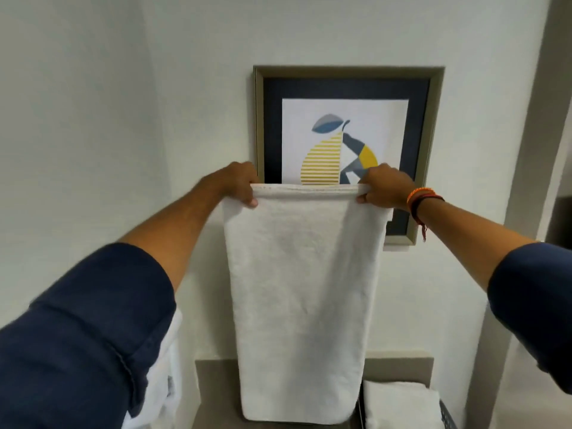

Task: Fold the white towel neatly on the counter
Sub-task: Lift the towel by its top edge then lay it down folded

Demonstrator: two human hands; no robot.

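In front of you stands a plain off-white wall [93,119], and against it you hold up the white terry-cloth towel [301,298], which hangs as one long, smooth panel from its hemmed top edge down to a rounded lower edge. That lower edge dangles in front of the grey-beige worktop [216,391] at the bottom of the view; whether it touches the surface you cannot tell from here. Your arms reach forward and up, both in dark navy sleeves [93,329] pushed back to the forearm. Behind the towel's top edge hangs a framed print with a dull olive frame and dark blue mat [269,125], showing a pear drawn in yellow stripes and grey-blue blocks; the towel covers its lower part. On the worktop, to the right of the hanging towel, lies a folded white towel [402,404], and just beside it a bit of dark mesh basket [447,418] shows at the frame's edge. More white cloth [167,366] hangs low behind your left sleeve. Your left hand [238,184] pinches the towel's top left corner, fingers [251,202] curled over the hem and clenched on it. Your right hand [387,187] grips the top right corner the same way, its wrist wearing orange and dark thread bracelets [421,199].
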